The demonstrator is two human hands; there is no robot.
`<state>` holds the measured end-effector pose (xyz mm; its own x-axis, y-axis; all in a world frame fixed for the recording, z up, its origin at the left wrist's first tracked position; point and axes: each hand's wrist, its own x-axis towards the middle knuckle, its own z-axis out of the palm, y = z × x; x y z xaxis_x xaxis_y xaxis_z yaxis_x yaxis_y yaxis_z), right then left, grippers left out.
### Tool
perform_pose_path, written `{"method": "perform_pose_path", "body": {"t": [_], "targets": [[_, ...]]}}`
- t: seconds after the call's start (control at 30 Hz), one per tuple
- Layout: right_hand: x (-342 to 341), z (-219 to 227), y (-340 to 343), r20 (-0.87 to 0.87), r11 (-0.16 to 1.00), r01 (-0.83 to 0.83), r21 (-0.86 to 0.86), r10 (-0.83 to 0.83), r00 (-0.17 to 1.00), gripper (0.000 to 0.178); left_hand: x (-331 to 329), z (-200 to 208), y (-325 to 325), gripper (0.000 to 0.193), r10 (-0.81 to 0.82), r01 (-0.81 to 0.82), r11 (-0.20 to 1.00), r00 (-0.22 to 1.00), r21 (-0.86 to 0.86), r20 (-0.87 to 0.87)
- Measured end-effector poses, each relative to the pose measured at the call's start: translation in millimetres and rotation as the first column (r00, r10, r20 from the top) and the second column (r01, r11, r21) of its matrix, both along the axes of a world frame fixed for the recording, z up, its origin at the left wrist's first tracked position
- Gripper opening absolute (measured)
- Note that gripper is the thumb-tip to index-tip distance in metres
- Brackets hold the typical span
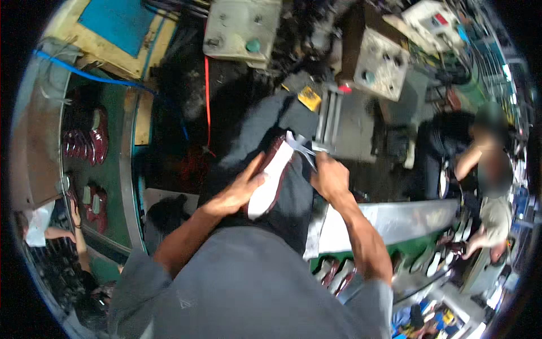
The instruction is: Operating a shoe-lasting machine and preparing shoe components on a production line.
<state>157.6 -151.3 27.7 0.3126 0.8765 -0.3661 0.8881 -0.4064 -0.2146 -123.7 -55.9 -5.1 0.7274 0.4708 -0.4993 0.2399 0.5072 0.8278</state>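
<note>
A glossy dark red shoe (272,179) rests across my lap with its white underside turned up. My left hand (244,189) grips the shoe's left side, its thumb against the white bottom. In my right hand (330,176) is a silvery scissor-like tool (303,148), its forked metal end at the shoe's far end. Motion blur and my fingers hide the tool's handles, so its exact kind is unclear. Under the shoe lies the dark cloth (293,212) over my legs.
Dark red shoes (99,138) stand on a green conveyor (116,169) at left; more shoes (341,277) line another at lower right. Machine boxes (243,28) stand ahead, near an orange cord (207,101) and a blue hose (90,76). Co-workers sit at right; another person's arm reaches in at left.
</note>
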Motion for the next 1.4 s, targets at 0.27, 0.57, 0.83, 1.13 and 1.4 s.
{"method": "perform_pose_path", "body": {"t": [0.27,0.57,0.83,1.13,1.4], "targets": [[-11,6,12,-0.058,0.999,-0.024,-0.030,0.022,0.998,0.035,-5,12,16,0.075,-0.028,0.029,0.997,1.000,-0.076,0.007],[-43,-2,22,-0.096,0.995,0.095,0.033,-0.092,0.991,0.039,-28,28,34,0.071,0.194,-0.017,0.875,0.927,-0.483,0.320],[5,-95,-138,-0.289,0.674,0.598,0.433,-0.525,0.801,0.060,-153,55,60,0.067,0.603,-0.352,0.732,0.733,-0.583,0.315],[-1,-117,-168,0.012,0.718,0.613,0.331,-0.652,0.758,0.065,-443,47,62,0.082,0.881,-0.358,0.470,0.125,0.807,-0.457],[-11,-76,-162,0.298,0.842,0.499,0.204,-0.539,0.788,0.059,-610,-90,-17,0.100,0.642,0.532,0.748,-0.429,0.397,-0.635]]}}
